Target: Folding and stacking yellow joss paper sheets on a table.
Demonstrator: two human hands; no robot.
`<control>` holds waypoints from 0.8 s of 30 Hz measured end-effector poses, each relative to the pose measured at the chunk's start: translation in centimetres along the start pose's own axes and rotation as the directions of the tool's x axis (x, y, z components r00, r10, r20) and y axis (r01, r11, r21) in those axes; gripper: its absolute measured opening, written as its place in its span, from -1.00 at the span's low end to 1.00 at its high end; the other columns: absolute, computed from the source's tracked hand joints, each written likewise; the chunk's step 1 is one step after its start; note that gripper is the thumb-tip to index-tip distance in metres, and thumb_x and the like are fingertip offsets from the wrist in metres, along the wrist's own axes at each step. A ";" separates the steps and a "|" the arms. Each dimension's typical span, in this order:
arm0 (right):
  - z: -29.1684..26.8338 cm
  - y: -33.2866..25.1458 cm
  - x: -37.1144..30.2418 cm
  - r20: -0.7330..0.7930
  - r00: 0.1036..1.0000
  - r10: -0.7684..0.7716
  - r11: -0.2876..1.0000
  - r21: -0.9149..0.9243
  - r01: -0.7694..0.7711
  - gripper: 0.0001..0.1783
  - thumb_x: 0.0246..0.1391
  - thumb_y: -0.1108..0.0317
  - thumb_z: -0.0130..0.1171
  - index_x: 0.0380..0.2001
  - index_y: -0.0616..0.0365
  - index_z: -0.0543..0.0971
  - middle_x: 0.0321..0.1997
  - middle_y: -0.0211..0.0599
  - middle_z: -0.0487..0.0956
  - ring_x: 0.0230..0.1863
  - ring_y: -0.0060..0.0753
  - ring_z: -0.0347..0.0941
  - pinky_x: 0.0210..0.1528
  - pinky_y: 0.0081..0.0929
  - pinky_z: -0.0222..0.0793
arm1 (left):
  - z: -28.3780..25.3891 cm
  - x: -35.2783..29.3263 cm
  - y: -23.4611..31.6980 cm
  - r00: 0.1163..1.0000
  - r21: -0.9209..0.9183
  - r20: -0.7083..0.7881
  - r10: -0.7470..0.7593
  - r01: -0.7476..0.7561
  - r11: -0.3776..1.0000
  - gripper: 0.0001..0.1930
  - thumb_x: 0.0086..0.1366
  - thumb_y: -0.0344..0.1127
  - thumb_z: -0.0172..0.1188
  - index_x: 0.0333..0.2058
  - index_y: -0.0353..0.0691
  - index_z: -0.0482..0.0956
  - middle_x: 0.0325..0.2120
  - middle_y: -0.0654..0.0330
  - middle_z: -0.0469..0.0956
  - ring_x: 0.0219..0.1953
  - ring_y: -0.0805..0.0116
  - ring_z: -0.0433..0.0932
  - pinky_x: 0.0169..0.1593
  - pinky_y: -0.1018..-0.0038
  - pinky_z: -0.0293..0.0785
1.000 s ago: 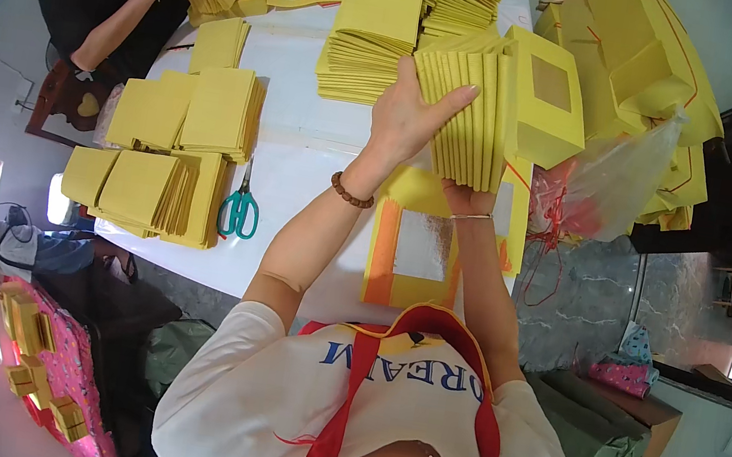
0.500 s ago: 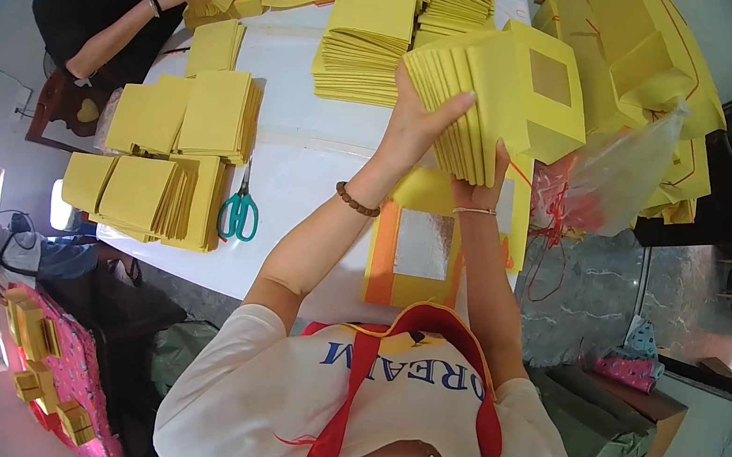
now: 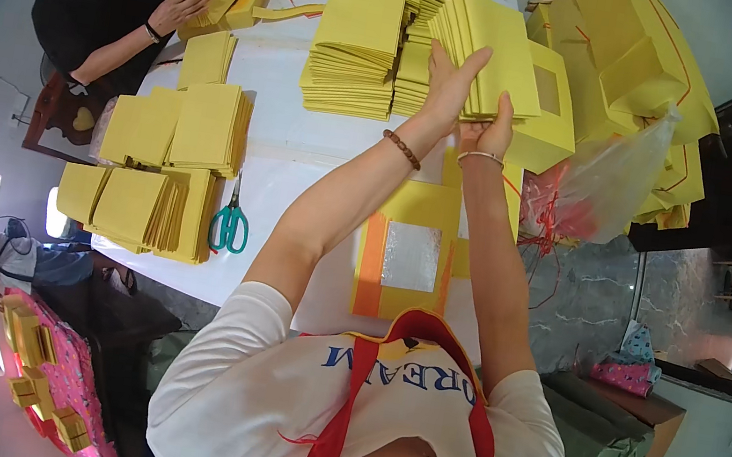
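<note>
Between my two hands is a bundle of folded yellow paper sheets [image 3: 506, 51], raised and tilted over the far right of the table. My left hand [image 3: 449, 85] presses its left side, thumb upright against the folds. At the bottom edge my right hand [image 3: 485, 138] grips it, thumb in front and the other fingers partly hidden. Just right of the bundle stands a yellow box [image 3: 559, 125] with a brownish square panel. To the left are tall stacks of folded yellow sheets [image 3: 358, 29]. Nearer me lies a flat yellow piece with a silvery square and orange strips [image 3: 409, 254].
Teal-handled scissors [image 3: 229, 227] lie beside more yellow stacks [image 3: 142, 205] on the white table [image 3: 301, 157]. A clear plastic bag [image 3: 618, 186] tied with red string hangs at the right edge, near large yellow boxes [image 3: 654, 73]. Across the left corner, a person in black [image 3: 107, 1] handles yellow paper.
Both my hands have moved the bundle farther away and turned it more upright. It now stands apart from the panelled box's front. The other person's hand has shifted on their yellow paper.
</note>
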State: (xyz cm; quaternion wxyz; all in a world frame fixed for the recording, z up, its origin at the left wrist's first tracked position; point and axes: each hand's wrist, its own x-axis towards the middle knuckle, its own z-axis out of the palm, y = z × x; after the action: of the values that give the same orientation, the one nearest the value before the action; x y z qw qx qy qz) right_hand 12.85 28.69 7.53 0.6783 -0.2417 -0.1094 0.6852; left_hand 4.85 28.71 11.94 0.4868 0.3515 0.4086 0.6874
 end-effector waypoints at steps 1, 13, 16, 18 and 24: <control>0.4 0.1 0.5 0.000 1.000 0.001 1.000 0.001 -0.001 -0.53 0.00 0.31 0.15 -0.03 0.21 0.30 -0.03 -0.24 0.42 -0.05 -0.24 0.41 -0.08 -0.20 0.44 | -0.1 0.4 -0.2 0.998 0.048 -0.052 0.023 -0.021 0.999 0.09 0.00 0.06 0.21 0.20 -0.53 -0.32 0.18 -0.24 -0.13 0.25 0.01 -0.11 0.25 0.33 -0.08; 0.4 0.7 2.6 -0.074 0.972 0.223 0.869 -0.437 -0.232 -0.37 -0.10 0.08 0.28 0.00 0.05 0.30 -0.01 -0.22 0.33 0.07 -0.22 0.21 0.11 -0.14 0.17 | -5.5 8.1 -1.4 0.952 -0.279 -0.025 -0.305 0.286 0.917 -0.74 0.13 -0.31 -0.01 -0.23 -0.32 0.44 -0.34 0.09 0.51 -0.30 0.23 0.51 -0.21 0.29 0.47; 0.3 0.9 2.9 -0.131 0.938 0.322 0.834 -0.430 -0.346 -0.33 -0.09 0.02 0.26 0.02 0.08 0.27 0.00 -0.16 0.27 0.06 -0.19 0.20 0.13 -0.16 0.15 | -6.0 9.1 -1.7 0.932 -0.226 -0.065 -0.357 0.334 0.915 -0.70 0.06 -0.35 0.07 -0.24 -0.41 0.40 -0.34 0.05 0.47 -0.33 0.22 0.46 -0.23 0.32 0.43; -0.2 0.8 3.5 -0.137 0.921 0.365 0.835 -0.389 -0.389 -0.32 -0.09 0.00 0.26 0.02 0.09 0.26 0.01 -0.13 0.24 0.04 -0.17 0.21 0.12 -0.17 0.16 | -5.2 9.1 -1.2 0.940 -0.185 -0.079 -0.333 0.314 0.931 -0.69 0.06 -0.35 0.07 -0.23 -0.41 0.41 -0.33 0.04 0.47 -0.30 0.20 0.46 -0.19 0.30 0.42; 0.4 1.8 4.2 -0.101 0.907 0.410 0.847 -0.326 -0.419 -0.15 -0.04 0.03 0.23 0.18 0.16 0.05 0.13 0.09 0.11 0.10 -0.05 0.18 0.18 -0.21 0.15 | -7.7 10.5 -2.4 0.946 -0.084 -0.132 -0.297 0.288 0.954 -0.58 0.09 -0.32 0.08 -0.10 -0.45 0.32 -0.21 -0.02 0.43 -0.17 0.16 0.42 -0.12 0.32 0.38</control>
State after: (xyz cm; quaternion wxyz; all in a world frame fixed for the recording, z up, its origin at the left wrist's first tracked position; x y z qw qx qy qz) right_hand 11.27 32.76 6.28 0.4637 -0.3824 -0.1619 0.7826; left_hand -3.93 37.56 7.48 0.5636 0.2212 0.4680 0.6437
